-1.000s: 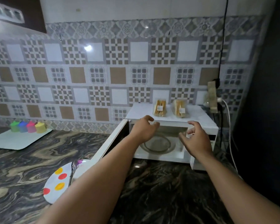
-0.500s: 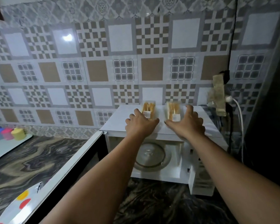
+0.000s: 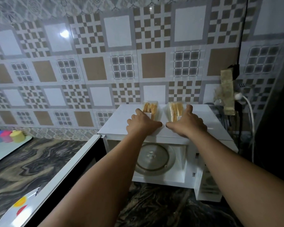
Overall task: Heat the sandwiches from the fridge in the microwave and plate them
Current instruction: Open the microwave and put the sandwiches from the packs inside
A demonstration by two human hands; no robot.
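Observation:
Two clear-wrapped sandwich packs stand side by side on top of the white microwave (image 3: pixel 118 123). My left hand (image 3: pixel 142 124) covers the near end of the left sandwich pack (image 3: pixel 150 107), fingers on its left side and thumb to its right. My right hand (image 3: pixel 188 124) wraps the near end of the right sandwich pack (image 3: pixel 175 110) in the same way. The microwave door (image 3: pixel 75 169) hangs open to the left, and the glass turntable (image 3: pixel 154 158) inside is bare. A white plate with coloured dots (image 3: pixel 15 212) lies at the lower left, partly behind the door.
Coloured cups (image 3: pixel 17 136) stand on a white tray (image 3: pixel 3 149) at the far left of the marbled counter. A power strip (image 3: pixel 227 94) with a white plug and cable (image 3: pixel 251 115) hangs right of the microwave. A dark surface closes off the right side.
Both hands rose from in front of the open microwave cavity to its top and settled around the two sandwich packs. My view moved closer to the microwave.

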